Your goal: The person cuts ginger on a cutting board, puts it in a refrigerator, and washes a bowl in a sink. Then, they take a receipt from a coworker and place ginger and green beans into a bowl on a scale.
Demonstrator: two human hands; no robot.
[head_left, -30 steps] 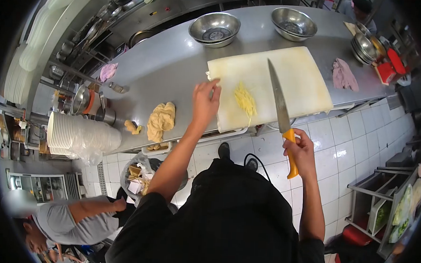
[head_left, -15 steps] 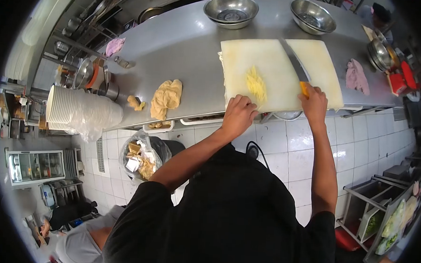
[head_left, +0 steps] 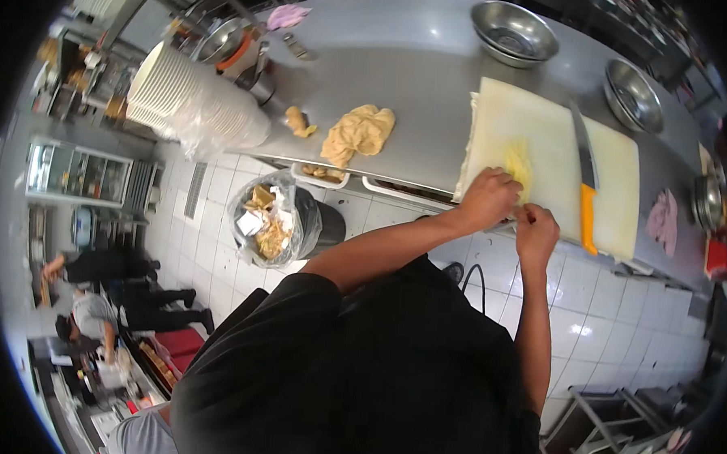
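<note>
A white cutting board [head_left: 558,138] lies on the steel counter. Near its left side is a small heap of thin yellow strips [head_left: 518,159]. My left hand [head_left: 490,200], fingers curled, is at the board's front edge beside the strips. Close to its right, my right hand [head_left: 535,233] is bent in a pinch at the same edge; what either hand holds, if anything, is too small to make out. The knife [head_left: 585,168] with an orange handle rests on the board, free of both hands, its handle toward the front edge.
A tan cloth [head_left: 359,135] and a ginger-like piece [head_left: 298,122] lie left on the counter [head_left: 434,92]. Steel bowls [head_left: 514,32] stand behind the board. Stacked white containers [head_left: 195,98] are far left, above a lined bin [head_left: 274,223]. Several people stand at lower left.
My right hand has let go of the knife and moved left, next to my left hand. The knife now lies on the board. The camera view has turned left.
</note>
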